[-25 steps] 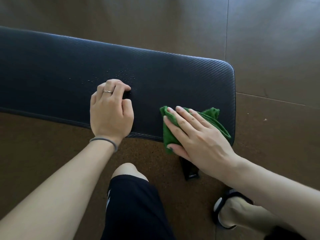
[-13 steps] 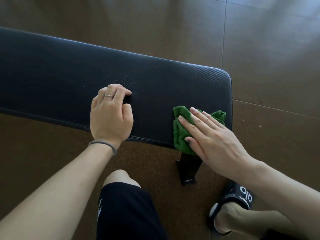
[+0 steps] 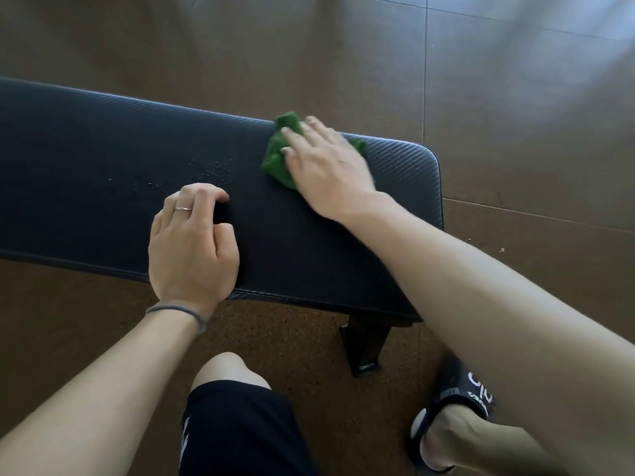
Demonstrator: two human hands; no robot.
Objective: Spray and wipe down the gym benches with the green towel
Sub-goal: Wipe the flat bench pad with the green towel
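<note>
Wiping is in progress on the gym bench point(image 3: 103, 139), a black textured pad whose long axis runs from the left edge of the frame to a rounded end at centre right. The right hand point(image 3: 330, 170) lies flat on the green towel point(image 3: 276, 156), fingers extended and slightly spread, pressing the bunched cloth against the pad; no pinch or curl around the cloth is visible. The towel sits near the far long edge of the pad, in the upper centre of the frame, with most of its visible bulk projecting left of and beyond the fingertips. The hand outline is motion-blurred.

The left hand point(image 3: 194, 249) rests on the pad near its front edge, at centre left of the frame. Its fingers are curled under with the fingertips on the surface. Whether a small dark object sits beneath them cannot be determined. A ring is worn on one finger and a grey band point(image 3: 178, 312) on the wrist.

Key relation: a patch of spray droplets point(image 3: 206, 171) lies on the pad to the left of the towel and slightly nearer the viewer, between the towel and the left-hand fingertips. The right hand is the towel-bearing hand, so the droplets are probably reached by a stroke leftward along the long axis. The left hand lies close to that path and may obstruct it.
</note>
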